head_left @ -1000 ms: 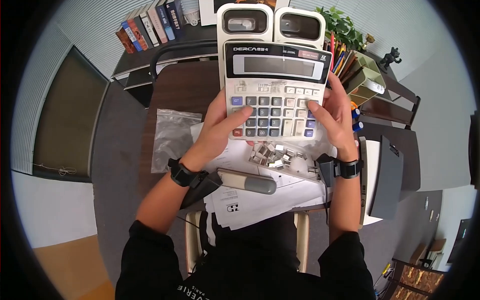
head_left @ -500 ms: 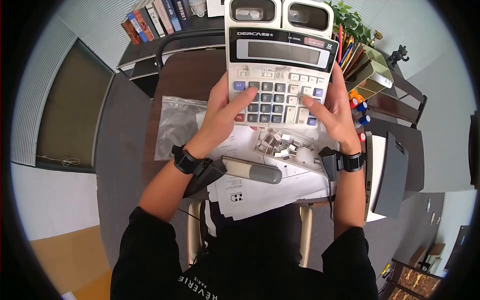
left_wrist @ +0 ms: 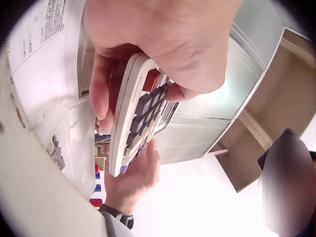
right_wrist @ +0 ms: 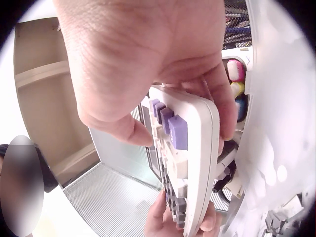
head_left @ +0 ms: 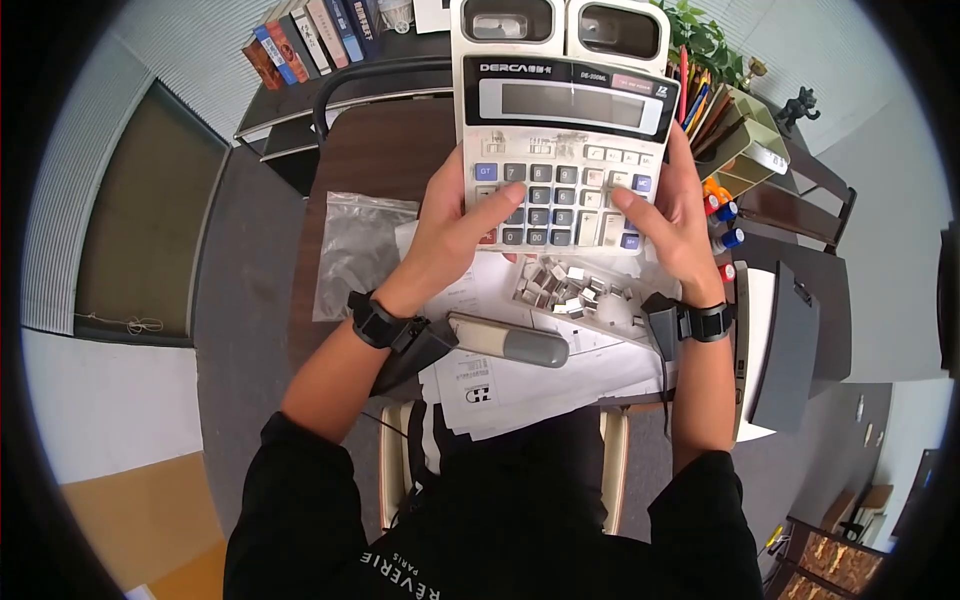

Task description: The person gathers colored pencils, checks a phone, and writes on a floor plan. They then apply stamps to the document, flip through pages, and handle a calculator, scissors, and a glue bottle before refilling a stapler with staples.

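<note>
A white desk calculator (head_left: 565,146) with a black-framed display is held up above the table, its keys facing the head camera. The left hand (head_left: 455,222) grips its left edge, thumb over the number keys. On the opposite edge the right hand (head_left: 672,225) holds it, thumb on the keys at the right. The left wrist view shows the left hand (left_wrist: 163,39) with fingers behind the calculator (left_wrist: 131,113) and thumb at its front. Seen from the right wrist, the right hand (right_wrist: 143,59) pinches the calculator (right_wrist: 200,143) likewise; the fingers behind are partly hidden.
Below lie papers (head_left: 480,395), a tray of metal pieces (head_left: 580,292), a grey-and-white stapler-like object (head_left: 508,340) and a clear plastic bag (head_left: 365,255). Books (head_left: 310,42) stand at the back left; a green pen holder (head_left: 750,140) and a printer-like device (head_left: 785,350) are at the right.
Over the last second the calculator and both hands have shifted up and slightly right in the head view, along with the surroundings. Both hands keep their hold.
</note>
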Demonstrator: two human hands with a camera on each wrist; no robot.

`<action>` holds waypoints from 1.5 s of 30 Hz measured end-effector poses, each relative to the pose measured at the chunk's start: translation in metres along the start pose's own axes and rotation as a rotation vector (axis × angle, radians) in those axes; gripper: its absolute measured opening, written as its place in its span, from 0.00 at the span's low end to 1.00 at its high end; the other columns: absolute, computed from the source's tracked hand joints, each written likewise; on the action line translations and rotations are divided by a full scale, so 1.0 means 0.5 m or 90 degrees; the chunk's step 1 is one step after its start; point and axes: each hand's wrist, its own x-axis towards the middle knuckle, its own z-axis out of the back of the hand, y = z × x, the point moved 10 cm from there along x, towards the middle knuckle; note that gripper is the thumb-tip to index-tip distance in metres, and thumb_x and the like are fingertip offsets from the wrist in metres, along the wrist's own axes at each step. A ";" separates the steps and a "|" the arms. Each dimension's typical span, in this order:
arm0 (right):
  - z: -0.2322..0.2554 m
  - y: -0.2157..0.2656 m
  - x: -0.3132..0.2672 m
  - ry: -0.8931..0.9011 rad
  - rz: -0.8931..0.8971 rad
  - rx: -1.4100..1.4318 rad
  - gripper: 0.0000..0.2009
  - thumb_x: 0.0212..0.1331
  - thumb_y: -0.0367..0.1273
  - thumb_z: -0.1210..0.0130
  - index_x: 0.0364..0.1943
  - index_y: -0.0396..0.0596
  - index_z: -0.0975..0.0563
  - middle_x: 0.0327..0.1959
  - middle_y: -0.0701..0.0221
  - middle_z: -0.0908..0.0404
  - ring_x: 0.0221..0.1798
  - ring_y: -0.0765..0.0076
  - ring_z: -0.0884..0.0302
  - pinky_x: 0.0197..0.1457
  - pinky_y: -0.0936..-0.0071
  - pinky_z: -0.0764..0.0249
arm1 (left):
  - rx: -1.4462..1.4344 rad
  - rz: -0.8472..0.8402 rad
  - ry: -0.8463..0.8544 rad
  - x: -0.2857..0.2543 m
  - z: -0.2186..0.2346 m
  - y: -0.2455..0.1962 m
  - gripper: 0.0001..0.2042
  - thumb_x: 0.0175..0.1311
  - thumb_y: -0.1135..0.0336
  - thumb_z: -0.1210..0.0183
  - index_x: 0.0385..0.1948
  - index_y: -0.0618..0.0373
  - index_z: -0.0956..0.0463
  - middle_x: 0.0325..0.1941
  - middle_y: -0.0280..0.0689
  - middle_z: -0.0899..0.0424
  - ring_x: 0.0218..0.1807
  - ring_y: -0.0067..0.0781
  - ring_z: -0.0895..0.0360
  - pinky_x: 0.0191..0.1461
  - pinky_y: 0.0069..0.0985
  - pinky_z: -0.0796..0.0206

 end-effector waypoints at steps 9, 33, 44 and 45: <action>0.008 0.008 0.002 -0.027 0.021 -0.009 0.39 0.59 0.21 0.40 0.74 0.40 0.48 0.62 0.59 0.25 0.63 0.66 0.26 0.68 0.69 0.34 | -0.011 0.015 0.007 0.001 -0.004 0.019 0.22 0.69 0.69 0.41 0.62 0.63 0.34 0.56 0.38 0.21 0.55 0.23 0.24 0.57 0.23 0.28; 0.004 0.009 -0.004 0.061 0.028 0.128 0.43 0.52 0.27 0.51 0.76 0.37 0.54 0.69 0.54 0.33 0.71 0.58 0.35 0.76 0.65 0.48 | -0.001 0.044 0.032 -0.004 0.003 0.018 0.25 0.63 0.69 0.41 0.63 0.62 0.34 0.50 0.34 0.19 0.45 0.16 0.24 0.41 0.15 0.32; 0.010 -0.006 -0.005 0.087 -0.029 0.114 0.44 0.53 0.22 0.49 0.77 0.40 0.54 0.65 0.57 0.28 0.64 0.63 0.28 0.67 0.71 0.37 | -0.090 0.103 0.020 -0.007 -0.002 0.045 0.25 0.62 0.71 0.42 0.63 0.61 0.33 0.49 0.32 0.18 0.41 0.12 0.24 0.33 0.11 0.37; 0.010 -0.010 -0.001 0.089 -0.037 0.110 0.44 0.53 0.22 0.49 0.77 0.40 0.54 0.65 0.57 0.28 0.64 0.64 0.28 0.66 0.71 0.37 | -0.092 0.101 0.018 -0.005 -0.001 0.038 0.24 0.62 0.71 0.43 0.62 0.61 0.33 0.49 0.32 0.18 0.40 0.12 0.24 0.33 0.11 0.37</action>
